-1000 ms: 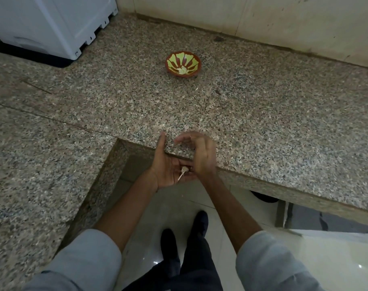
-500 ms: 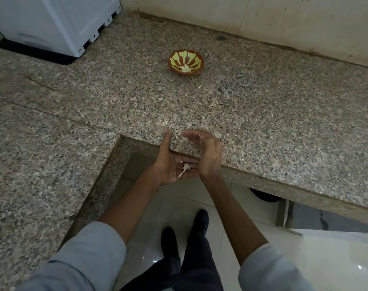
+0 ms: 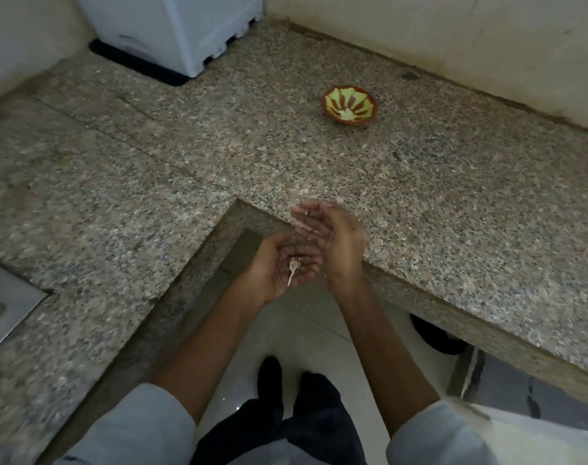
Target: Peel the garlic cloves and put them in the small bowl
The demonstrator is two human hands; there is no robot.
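Note:
A small brown bowl (image 3: pixel 364 101) with a yellow-green striped inside stands on the granite counter (image 3: pixel 453 203), far from the edge, with pale peeled garlic (image 3: pixel 347 113) at its bottom. My left hand (image 3: pixel 272 263) is held palm up in front of the counter's inner corner. A small dry garlic stem with a bit of skin (image 3: pixel 293 269) lies loose in the cupped palm. My right hand (image 3: pixel 336 236) hovers just above and to the right of it, blurred by motion, fingers relaxed and holding nothing I can see.
A white appliance (image 3: pixel 171 31) on a black mat stands at the back left of the L-shaped counter. A steel sink edge (image 3: pixel 4 307) shows at the far left. Tiled walls run behind. My feet (image 3: pixel 285 387) are on the pale floor below.
My right hand has lifted off my left palm and shifted up and right, now blurred. The stem stays in the left palm. My head has turned, so the bowl sits further right.

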